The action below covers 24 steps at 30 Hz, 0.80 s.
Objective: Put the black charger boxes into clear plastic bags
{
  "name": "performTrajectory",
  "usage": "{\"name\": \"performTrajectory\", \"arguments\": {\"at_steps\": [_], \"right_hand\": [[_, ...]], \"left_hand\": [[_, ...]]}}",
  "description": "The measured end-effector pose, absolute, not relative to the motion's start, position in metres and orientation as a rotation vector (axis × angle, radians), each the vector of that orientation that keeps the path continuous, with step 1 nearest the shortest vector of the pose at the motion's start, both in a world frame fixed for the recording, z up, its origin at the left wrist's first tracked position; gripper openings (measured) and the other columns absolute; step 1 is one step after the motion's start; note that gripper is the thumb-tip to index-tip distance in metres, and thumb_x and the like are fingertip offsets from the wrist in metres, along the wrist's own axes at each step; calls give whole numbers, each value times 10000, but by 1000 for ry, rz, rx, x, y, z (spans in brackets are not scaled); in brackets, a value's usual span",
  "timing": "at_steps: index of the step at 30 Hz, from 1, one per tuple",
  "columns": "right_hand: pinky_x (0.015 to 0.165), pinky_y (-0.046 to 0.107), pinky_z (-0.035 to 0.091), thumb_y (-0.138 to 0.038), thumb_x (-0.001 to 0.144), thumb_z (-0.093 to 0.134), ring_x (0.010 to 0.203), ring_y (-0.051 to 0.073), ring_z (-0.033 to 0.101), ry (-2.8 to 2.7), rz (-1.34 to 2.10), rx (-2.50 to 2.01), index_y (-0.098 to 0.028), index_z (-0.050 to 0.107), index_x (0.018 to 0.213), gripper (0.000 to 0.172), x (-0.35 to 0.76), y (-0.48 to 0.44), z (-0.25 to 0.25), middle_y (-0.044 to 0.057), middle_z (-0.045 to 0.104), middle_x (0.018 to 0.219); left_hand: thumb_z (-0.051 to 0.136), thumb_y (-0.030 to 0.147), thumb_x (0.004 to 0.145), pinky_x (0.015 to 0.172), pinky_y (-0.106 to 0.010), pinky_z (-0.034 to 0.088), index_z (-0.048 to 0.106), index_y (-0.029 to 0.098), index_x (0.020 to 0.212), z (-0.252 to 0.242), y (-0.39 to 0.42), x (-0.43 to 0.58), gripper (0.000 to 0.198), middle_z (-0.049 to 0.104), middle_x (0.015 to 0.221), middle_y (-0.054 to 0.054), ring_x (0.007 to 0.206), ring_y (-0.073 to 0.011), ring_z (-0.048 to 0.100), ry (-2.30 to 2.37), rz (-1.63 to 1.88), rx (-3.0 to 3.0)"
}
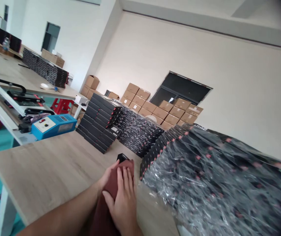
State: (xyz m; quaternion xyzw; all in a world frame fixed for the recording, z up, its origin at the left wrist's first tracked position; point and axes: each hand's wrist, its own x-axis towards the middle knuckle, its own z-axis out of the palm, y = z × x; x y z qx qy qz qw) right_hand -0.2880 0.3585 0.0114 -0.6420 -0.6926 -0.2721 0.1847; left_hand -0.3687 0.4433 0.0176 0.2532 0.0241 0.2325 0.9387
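Observation:
My left hand [108, 174] is at the left edge of a long, flat reddish-brown piece [113, 185], whose exact kind I cannot make out. Most of its fingers are hidden behind that piece, and a fingertip reaches a small black box [122, 157] at the far end. My right hand [125, 200] lies flat on top of the same piece, fingers stretched forward and thumb apart. The piece runs toward me between my forearms, above the wooden table [56, 170].
Black boxes [96, 121] are stacked at the table's far side. Plastic-wrapped black packages [204, 170] rise in a large pile on the right. A blue machine [54, 126] stands past the left edge, and cartons [152, 106] line the wall.

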Motion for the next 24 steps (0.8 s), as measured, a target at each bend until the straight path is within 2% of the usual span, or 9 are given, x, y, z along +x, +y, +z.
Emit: {"name": "performTrajectory", "arguments": {"at_steps": [5,9,11,15,17,19,20,22,24], "right_hand": [[1007,449,425,-447,845,562,1291,286,406,-2267,-932,-1615,-195,366,1398,639,-243,311,19,102,443,1406],[975,340,464,-217,896,447,1218,205,502,-2173,-810,-1845,-184,368,1398,510,-211,293,10,82,506,1357],[960,341,468,-130,862,417,1143,203,567,-2092,-663,-2031,-187,485,1323,469,-200,282,5,82,592,1263],[944,385,454,-286,774,570,1126,272,567,-1752,-223,-2276,-191,615,1186,425,-166,241,19,103,624,1213],[825,343,497,-407,775,540,973,252,632,-1532,-36,-2285,-198,667,1079,390,-140,210,37,90,682,1088],[675,313,492,-457,778,466,722,219,638,-1362,0,-2353,-214,698,761,336,-110,174,52,53,705,770],[634,308,471,-456,745,472,641,209,610,-1286,-70,-2425,-224,653,623,319,-95,156,56,33,667,646],[577,296,433,-461,635,540,571,197,566,-1160,-112,-2565,-234,577,520,257,-68,123,50,3,603,540],[504,284,392,-499,563,562,494,182,513,-1040,-57,-2635,-234,498,454,294,-49,97,30,-13,529,451]], "left_hand": [[497,632,771,855,-338,478,639,56,1021,16,436,-362,644,696,958,-165,881,-254,667,-93,199,243],[523,616,769,814,-350,498,659,78,902,20,435,-362,571,710,811,-130,793,-253,679,-26,302,196],[500,617,788,846,-389,487,653,91,939,23,437,-369,568,711,823,-120,821,-264,674,-46,364,216],[440,621,827,936,-487,420,552,121,1201,29,441,-384,634,666,1081,-152,1028,-302,614,-227,408,233],[455,602,830,950,-488,408,518,116,1248,29,441,-387,644,651,1117,-161,1055,-307,602,-256,391,238],[485,560,829,932,-456,428,534,98,1230,26,438,-384,614,672,1076,-157,1005,-296,629,-202,344,266],[503,533,824,904,-434,450,561,86,1192,25,435,-382,582,690,1027,-152,951,-287,650,-151,318,287],[533,502,796,803,-386,497,624,63,1066,21,427,-375,523,720,885,-138,802,-267,680,-25,259,338],[549,492,758,685,-342,514,654,60,942,16,417,-365,481,719,751,-120,667,-246,672,81,200,381]]}}
